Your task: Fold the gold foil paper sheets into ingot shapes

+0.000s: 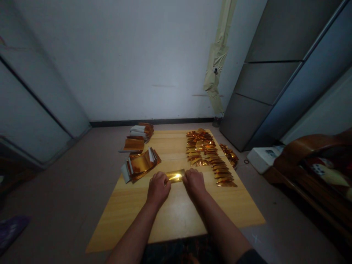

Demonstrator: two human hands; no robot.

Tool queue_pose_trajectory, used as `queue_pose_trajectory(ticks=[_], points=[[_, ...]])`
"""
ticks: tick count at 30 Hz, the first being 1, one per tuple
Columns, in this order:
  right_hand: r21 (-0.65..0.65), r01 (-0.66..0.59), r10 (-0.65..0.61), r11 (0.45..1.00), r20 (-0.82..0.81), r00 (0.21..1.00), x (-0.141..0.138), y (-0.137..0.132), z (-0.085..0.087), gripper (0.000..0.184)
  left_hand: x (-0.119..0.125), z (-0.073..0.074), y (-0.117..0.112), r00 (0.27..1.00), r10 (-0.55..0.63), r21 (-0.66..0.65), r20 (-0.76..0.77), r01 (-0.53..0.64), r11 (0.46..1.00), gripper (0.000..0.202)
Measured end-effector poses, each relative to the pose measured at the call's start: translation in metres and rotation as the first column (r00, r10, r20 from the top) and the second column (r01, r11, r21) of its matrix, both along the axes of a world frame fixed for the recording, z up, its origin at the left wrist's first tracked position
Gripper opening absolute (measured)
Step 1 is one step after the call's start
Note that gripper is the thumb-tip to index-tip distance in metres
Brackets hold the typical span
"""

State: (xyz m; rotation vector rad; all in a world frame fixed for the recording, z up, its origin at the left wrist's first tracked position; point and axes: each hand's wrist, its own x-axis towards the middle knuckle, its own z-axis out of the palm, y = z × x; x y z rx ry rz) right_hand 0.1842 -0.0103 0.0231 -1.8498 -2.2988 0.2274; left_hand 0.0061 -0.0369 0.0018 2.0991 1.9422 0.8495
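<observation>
A shiny strip of gold foil paper (pixel 175 176) lies level just above or on the wooden table, stretched between my two hands. My left hand (pixel 159 186) is closed on its left end, the thumb along the near side. At the right end my right hand (pixel 194 181) has its fingers curled on the strip. To the left rest loose stacks of gold foil sheets (pixel 139 163) with pale undersides, some bent. On the right, folded gold foil pieces (pixel 202 146) stand in overlapping rows.
The light wooden table (pixel 173 216) stands near a pale wall. More folded foil (pixel 229 156) sits beyond its right edge. A grey fridge (pixel 264 80), a white box (pixel 261 159) and a carved wooden seat (pixel 310 161) are to the right. A purple bag (pixel 12 231) lies on the left floor.
</observation>
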Motion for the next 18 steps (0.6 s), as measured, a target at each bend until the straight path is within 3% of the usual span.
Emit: queue_pose_trajectory(ticks=[9,18], points=[[-0.028,0.023,-0.022,0.999,0.024,0.999,-0.004,0.0,0.004,0.018,-0.003,-0.007,0.003,1.0,-0.007,0.054,0.023,0.005,0.999,0.018],[-0.072,0.036,-0.033,0.997,0.046,0.998,-0.006,0.002,0.009,0.022,0.0,-0.004,0.003,0.991,0.062,0.051,-0.117,-0.056,0.997,0.018]])
